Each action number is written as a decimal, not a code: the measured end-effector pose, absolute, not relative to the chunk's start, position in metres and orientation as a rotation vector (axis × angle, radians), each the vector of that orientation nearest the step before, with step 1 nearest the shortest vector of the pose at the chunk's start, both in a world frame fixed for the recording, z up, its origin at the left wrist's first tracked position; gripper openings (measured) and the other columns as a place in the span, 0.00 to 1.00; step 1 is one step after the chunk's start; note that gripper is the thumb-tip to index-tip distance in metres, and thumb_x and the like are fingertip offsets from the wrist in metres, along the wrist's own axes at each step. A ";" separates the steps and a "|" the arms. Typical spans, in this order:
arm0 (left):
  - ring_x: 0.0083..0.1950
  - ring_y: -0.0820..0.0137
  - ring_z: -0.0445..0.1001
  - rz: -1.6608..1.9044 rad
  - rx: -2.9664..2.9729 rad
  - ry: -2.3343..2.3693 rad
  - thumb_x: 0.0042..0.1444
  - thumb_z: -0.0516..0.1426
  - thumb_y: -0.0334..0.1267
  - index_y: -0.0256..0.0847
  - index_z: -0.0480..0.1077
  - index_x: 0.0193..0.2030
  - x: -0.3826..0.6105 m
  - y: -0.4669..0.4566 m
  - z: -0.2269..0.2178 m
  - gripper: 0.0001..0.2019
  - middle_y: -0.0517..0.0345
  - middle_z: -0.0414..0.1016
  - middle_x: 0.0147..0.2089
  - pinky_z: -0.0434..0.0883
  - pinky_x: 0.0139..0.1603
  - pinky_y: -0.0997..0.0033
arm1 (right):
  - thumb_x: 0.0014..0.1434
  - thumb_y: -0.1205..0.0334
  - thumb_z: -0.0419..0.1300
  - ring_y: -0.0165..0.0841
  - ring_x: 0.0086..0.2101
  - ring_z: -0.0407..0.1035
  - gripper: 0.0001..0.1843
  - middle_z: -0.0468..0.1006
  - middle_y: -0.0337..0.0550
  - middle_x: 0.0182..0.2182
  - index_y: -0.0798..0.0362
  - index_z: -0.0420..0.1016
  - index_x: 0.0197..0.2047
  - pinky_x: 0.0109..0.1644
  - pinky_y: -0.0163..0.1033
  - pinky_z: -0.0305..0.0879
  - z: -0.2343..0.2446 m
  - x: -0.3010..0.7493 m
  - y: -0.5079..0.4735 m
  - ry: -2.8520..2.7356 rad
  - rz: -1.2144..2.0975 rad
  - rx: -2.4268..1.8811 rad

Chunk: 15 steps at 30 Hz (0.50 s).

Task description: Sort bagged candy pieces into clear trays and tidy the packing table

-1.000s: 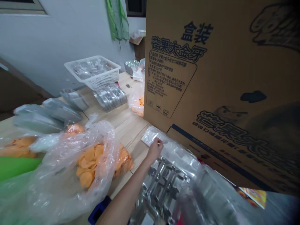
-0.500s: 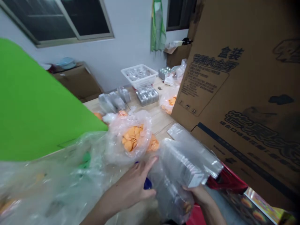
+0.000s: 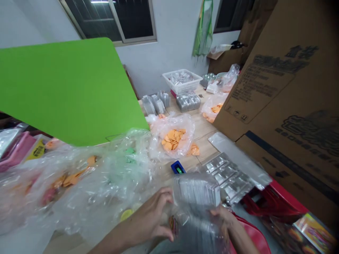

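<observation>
Low in the view, both my hands close round a stack of clear plastic trays [image 3: 197, 192] wrapped in a clear bag. My left hand [image 3: 153, 218] grips its left side with curled fingers. My right hand [image 3: 225, 218] holds the right side, seen partly through the plastic. A flat sheet of silver moulded trays [image 3: 229, 176] lies just beyond the stack. A small blue object [image 3: 178, 167] sits on the wooden table [image 3: 203, 130] ahead of my hands.
Clear bags of orange round slices [image 3: 173, 137] lie on the table. Crumpled clear plastic [image 3: 87, 183] spreads at left. A big printed cardboard box [image 3: 286, 106] fills the right. Red stool [image 3: 267, 206] below it. White basket [image 3: 182, 81] and tray stacks at the back. Green patch upper left.
My left hand left the bag by the cardboard box and came back low. Both hands now grip the bagged tray stack, which has come closer and lower. The view swung left.
</observation>
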<state>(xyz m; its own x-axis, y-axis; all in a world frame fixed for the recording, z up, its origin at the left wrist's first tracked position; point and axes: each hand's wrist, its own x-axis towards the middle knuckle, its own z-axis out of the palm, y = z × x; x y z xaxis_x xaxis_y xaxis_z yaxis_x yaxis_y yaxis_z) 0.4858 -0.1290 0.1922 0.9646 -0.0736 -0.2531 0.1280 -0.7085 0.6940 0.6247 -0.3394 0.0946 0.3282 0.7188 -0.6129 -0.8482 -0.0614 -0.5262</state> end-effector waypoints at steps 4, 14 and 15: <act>0.58 0.53 0.56 -0.322 2.375 0.190 0.33 0.63 0.51 0.51 0.47 0.60 0.449 -0.147 0.148 0.46 0.46 0.51 0.60 0.60 0.55 0.51 | 0.22 0.64 0.68 0.27 0.17 0.60 0.11 0.70 0.36 0.14 0.55 0.72 0.15 0.25 0.32 0.61 0.087 0.594 -0.336 0.173 1.332 -0.877; 0.46 0.57 0.69 0.045 1.879 0.673 0.40 0.57 0.52 0.53 0.41 0.62 0.386 -0.115 0.141 0.43 0.53 0.68 0.46 0.68 0.45 0.56 | 0.35 0.62 0.67 0.36 0.37 0.68 0.26 0.75 0.43 0.36 0.55 0.69 0.41 0.44 0.40 0.61 0.091 0.554 -0.309 -0.066 1.046 -1.055; 0.43 0.60 0.70 0.037 1.772 0.715 0.43 0.55 0.53 0.51 0.41 0.62 0.395 -0.120 0.149 0.40 0.53 0.69 0.44 0.69 0.42 0.58 | 0.36 0.62 0.67 0.37 0.40 0.67 0.29 0.73 0.43 0.40 0.55 0.65 0.44 0.46 0.41 0.60 0.093 0.550 -0.300 -0.090 0.962 -1.112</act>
